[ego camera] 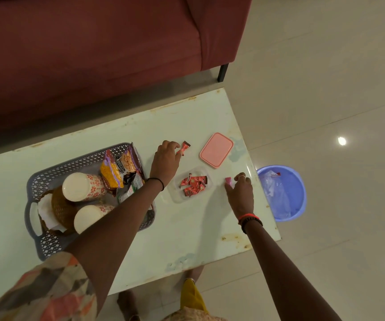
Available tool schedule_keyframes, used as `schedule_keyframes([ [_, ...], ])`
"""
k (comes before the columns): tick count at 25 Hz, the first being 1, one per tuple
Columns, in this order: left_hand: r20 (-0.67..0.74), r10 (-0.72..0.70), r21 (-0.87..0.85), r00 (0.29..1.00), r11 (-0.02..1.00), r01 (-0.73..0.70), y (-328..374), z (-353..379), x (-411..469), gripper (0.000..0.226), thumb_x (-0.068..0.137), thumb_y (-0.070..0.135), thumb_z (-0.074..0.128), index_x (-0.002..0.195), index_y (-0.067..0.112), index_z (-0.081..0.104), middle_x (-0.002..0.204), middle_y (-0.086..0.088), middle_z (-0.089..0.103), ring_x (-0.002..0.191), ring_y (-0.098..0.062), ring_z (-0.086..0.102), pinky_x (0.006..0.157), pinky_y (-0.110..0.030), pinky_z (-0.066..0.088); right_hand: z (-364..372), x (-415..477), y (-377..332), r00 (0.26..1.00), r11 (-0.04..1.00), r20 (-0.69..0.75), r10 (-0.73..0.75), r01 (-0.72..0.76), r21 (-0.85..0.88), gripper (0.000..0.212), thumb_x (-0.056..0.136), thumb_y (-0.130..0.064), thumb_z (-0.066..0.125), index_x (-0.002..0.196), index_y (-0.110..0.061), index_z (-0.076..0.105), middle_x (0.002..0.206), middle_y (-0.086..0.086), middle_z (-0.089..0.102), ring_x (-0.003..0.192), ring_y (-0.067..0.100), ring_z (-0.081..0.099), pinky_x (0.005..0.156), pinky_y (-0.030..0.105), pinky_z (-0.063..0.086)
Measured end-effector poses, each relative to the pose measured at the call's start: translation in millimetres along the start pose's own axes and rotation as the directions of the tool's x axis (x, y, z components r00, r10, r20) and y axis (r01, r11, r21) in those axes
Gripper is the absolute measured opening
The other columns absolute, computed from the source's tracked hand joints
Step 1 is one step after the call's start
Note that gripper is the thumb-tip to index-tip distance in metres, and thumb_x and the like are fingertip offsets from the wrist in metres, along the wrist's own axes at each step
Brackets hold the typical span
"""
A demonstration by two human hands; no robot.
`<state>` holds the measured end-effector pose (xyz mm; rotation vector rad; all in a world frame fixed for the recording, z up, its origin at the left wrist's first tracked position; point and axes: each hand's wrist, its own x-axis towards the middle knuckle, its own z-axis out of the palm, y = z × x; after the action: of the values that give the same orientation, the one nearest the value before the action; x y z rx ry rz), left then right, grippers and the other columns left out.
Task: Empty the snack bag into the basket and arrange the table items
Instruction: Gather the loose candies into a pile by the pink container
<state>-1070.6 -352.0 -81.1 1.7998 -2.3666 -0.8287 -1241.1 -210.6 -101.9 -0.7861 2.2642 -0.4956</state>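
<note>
Left hand (166,158) pinched a red candy (185,148) beyond the clear box (192,184), likely for boxing. Right hand (240,193) gripped a pink candy (229,181) beside that box.

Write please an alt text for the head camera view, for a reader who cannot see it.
Over a pale table, the left hand pinches a red candy wrapper and the right hand holds a small pink wrapper. Between the hands lies a clear container of red candies, with its pink lid beyond; a grey basket of snacks sits left.
</note>
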Motion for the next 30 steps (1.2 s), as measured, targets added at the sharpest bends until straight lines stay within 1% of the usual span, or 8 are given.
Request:
schedule_keyframes([
  [3, 0.009, -0.003, 0.008, 1.000, 1.000, 0.003, 0, 8, 9, 0.031, 0.094, 0.022, 0.052, 0.120, 0.004, 0.054, 0.123, -0.016, 0.053, 0.111, -0.030, 0.052, 0.094, -0.039, 0.046, 8, 6, 3, 0.997, 0.992, 0.065, -0.047, 0.054, -0.112, 0.027, 0.091, -0.015, 0.055, 0.113, -0.001, 0.052, 0.112, 0.017, 0.056, 0.103, 0.034, 0.056, 0.083, 0.041, 0.050],
  [6, 0.056, -0.038, 0.029, 0.998, 0.999, 0.036, 0, 16, 17, 0.041, 0.092, 0.029, 0.056, 0.122, 0.003, 0.051, 0.124, -0.017, 0.051, 0.114, -0.030, 0.050, 0.095, -0.039, 0.046, 15, 8, 4, 0.994, 0.985, 0.063, -0.085, 0.094, -0.147, 0.017, 0.091, -0.008, 0.049, 0.106, 0.000, 0.053, 0.104, 0.018, 0.056, 0.096, 0.035, 0.056, 0.076, 0.039, 0.048],
  [10, 0.114, -0.083, 0.119, 0.990, 0.991, 0.069, -1, 27, 25, 0.046, 0.088, 0.032, 0.061, 0.121, 0.002, 0.049, 0.124, -0.017, 0.049, 0.115, -0.031, 0.048, 0.095, -0.039, 0.045, 15, 11, 8, 0.996, 0.995, 0.056, -0.069, 0.073, -0.068, 0.015, 0.093, -0.013, 0.050, 0.099, -0.001, 0.056, 0.100, 0.016, 0.057, 0.090, 0.032, 0.057, 0.073, 0.036, 0.047],
  [16, 0.130, -0.057, 0.081, 0.990, 0.996, 0.046, -4, 24, 39, 0.032, 0.091, 0.020, 0.057, 0.116, 0.002, 0.053, 0.119, -0.018, 0.055, 0.110, -0.033, 0.052, 0.093, -0.041, 0.044, 7, 12, 13, 0.998, 0.997, -0.004, -0.068, 0.068, 0.045, 0.015, 0.094, -0.020, 0.052, 0.101, -0.009, 0.059, 0.090, 0.003, 0.063, 0.077, 0.018, 0.059, 0.067, 0.025, 0.043],
  [21, -0.018, -0.094, -0.148, 0.995, 0.985, 0.090, 4, 5, 19, 0.028, 0.091, 0.024, 0.058, 0.111, 0.004, 0.059, 0.108, -0.015, 0.059, 0.099, -0.029, 0.057, 0.087, -0.041, 0.049, 4, 10, 0, 0.997, 0.979, -0.075, 0.015, 0.001, 0.205, 0.016, 0.093, -0.023, 0.055, 0.085, -0.009, 0.055, 0.073, 0.003, 0.061, 0.067, 0.022, 0.058, 0.054, 0.022, 0.040],
  [25, -0.118, -0.027, -0.152, 0.993, 0.988, 0.009, 13, 2, -25, 0.025, 0.089, 0.026, 0.060, 0.108, 0.010, 0.061, 0.103, -0.008, 0.062, 0.094, -0.023, 0.058, 0.080, -0.036, 0.050, 4, 12, -13, 0.995, 0.968, -0.083, 0.057, -0.035, 0.248, 0.014, 0.090, -0.017, 0.056, 0.095, -0.006, 0.062, 0.086, 0.006, 0.065, 0.069, 0.020, 0.057, 0.060, 0.021, 0.037],
  [28, -0.011, 0.035, -0.051, 0.999, 0.998, -0.035, 10, 11, -56, 0.023, 0.087, 0.024, 0.060, 0.108, 0.014, 0.062, 0.107, -0.006, 0.060, 0.097, -0.023, 0.057, 0.083, -0.034, 0.046, 3, 11, -27, 0.992, 0.952, -0.111, 0.054, -0.017, 0.307, 0.013, 0.090, -0.016, 0.057, 0.093, -0.003, 0.057, 0.074, -0.004, 0.058, 0.064, 0.017, 0.052, 0.055, 0.019, 0.036],
  [30, 0.105, 0.035, 0.004, 0.994, 0.999, -0.036, 6, 17, -69, 0.029, 0.085, 0.025, 0.062, 0.113, 0.017, 0.060, 0.114, -0.005, 0.056, 0.104, -0.023, 0.054, 0.089, -0.033, 0.043, 2, 10, -37, 0.992, 0.948, -0.127, 0.012, 0.029, 0.318, 0.010, 0.090, -0.013, 0.057, 0.087, -0.003, 0.057, 0.070, -0.008, 0.054, 0.069, 0.018, 0.053, 0.056, 0.012, 0.035],
])
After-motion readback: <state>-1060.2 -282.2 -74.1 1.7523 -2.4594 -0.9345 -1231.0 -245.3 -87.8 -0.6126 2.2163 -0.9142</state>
